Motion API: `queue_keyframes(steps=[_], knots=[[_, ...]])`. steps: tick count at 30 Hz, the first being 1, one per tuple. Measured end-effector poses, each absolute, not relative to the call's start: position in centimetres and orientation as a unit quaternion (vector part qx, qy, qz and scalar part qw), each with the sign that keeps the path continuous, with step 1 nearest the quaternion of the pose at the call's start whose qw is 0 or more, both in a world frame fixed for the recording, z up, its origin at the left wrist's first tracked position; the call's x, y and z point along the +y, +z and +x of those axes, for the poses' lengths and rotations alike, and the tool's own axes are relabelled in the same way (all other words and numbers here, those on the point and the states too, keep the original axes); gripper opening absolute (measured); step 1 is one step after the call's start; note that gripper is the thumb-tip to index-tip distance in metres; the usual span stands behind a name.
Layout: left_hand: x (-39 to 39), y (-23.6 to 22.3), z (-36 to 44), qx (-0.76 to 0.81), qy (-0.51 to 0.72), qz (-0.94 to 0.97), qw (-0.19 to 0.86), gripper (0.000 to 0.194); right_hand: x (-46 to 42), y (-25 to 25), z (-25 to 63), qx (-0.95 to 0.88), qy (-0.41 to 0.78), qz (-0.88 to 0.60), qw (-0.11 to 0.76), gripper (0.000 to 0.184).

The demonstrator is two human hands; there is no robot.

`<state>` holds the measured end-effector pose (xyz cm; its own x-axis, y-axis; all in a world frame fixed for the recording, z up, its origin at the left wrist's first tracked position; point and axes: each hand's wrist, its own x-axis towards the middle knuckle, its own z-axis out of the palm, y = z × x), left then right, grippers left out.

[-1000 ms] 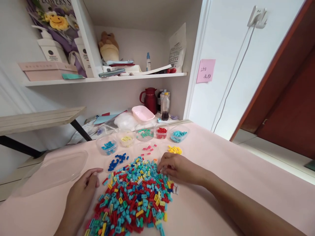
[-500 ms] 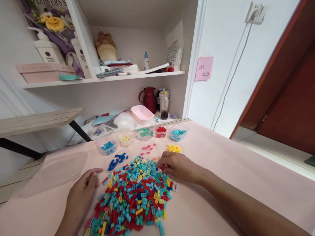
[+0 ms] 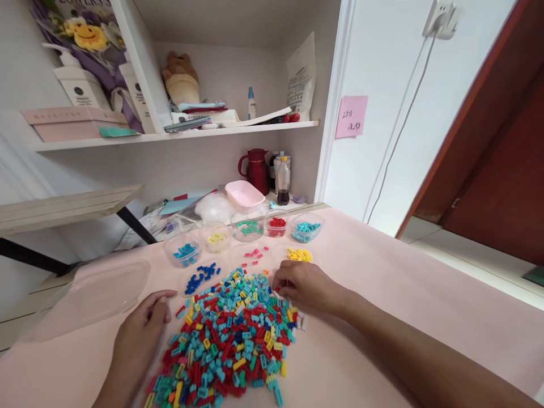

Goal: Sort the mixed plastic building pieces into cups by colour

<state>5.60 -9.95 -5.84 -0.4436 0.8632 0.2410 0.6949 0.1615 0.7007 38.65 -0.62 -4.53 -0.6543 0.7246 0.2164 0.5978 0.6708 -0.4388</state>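
Observation:
A heap of small toy building bricks (image 3: 233,334) in mixed colours lies on the pink table cover. At the heap's upper right edge, my right hand (image 3: 304,283) bends its fingers down with the fingertips drawn together; whatever is between them is hidden, though a bit of red shows by the tips. Left of the heap rests my left hand (image 3: 144,320), index finger stretched out and thumb apart, holding nothing. Just beyond my right hand is a clear tray of yellow bricks (image 3: 300,255). Dark blue bricks (image 3: 203,277) lie in a shallow clear tray near my left fingertip.
Behind stand clear tubs with blue bricks (image 3: 185,253), pale yellow bricks (image 3: 216,238), green bricks (image 3: 249,228), red bricks (image 3: 277,225) and turquoise bricks (image 3: 306,230). Pink bricks (image 3: 255,256) lie in a tray. A clear lid (image 3: 102,292) is at left, a pink basin (image 3: 243,194) farther back.
My right hand stays at the heap's upper right edge, its fingers drawn in slightly more. My left hand keeps still. The view has shifted a little.

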Motion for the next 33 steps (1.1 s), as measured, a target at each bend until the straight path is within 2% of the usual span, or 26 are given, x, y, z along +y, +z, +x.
queue_keyframes(steps=[6,13,16,21,23,27,31,33], knots=[[-9.9,-5.8,5.5,0.758,0.376,0.525,0.097,0.036,-0.7,-3.1,39.3,-0.856,0.261,-0.366,0.254,0.014],[-9.8,-6.5,4.8,0.764,0.373,0.517,0.1,0.036,0.3,-2.5,40.2,-0.747,0.447,-0.383,0.308,0.016],[-9.7,-6.8,4.7,0.765,0.375,0.512,0.108,0.038,2.6,-1.3,40.1,-0.73,0.432,-0.408,0.338,0.017],[-9.6,-6.2,4.9,0.777,0.369,0.497,0.115,0.036,7.8,1.4,39.1,-0.719,0.272,-0.485,0.417,0.013],[-9.7,-5.9,5.0,0.776,0.372,0.494,0.12,0.037,9.4,2.0,39.0,-0.709,0.25,-0.496,0.435,0.018],[-10.0,-5.8,5.2,0.773,0.379,0.494,0.126,0.036,9.3,2.2,39.6,-0.692,0.284,-0.492,0.446,0.027],[-9.9,-6.2,5.1,0.766,0.391,0.494,0.131,0.034,4.9,2.0,40.2,-0.666,0.407,-0.406,0.476,0.036],[-9.8,-6.4,5.0,0.756,0.408,0.495,0.128,0.032,2.0,1.7,40.2,-0.681,0.46,-0.364,0.438,0.036]])
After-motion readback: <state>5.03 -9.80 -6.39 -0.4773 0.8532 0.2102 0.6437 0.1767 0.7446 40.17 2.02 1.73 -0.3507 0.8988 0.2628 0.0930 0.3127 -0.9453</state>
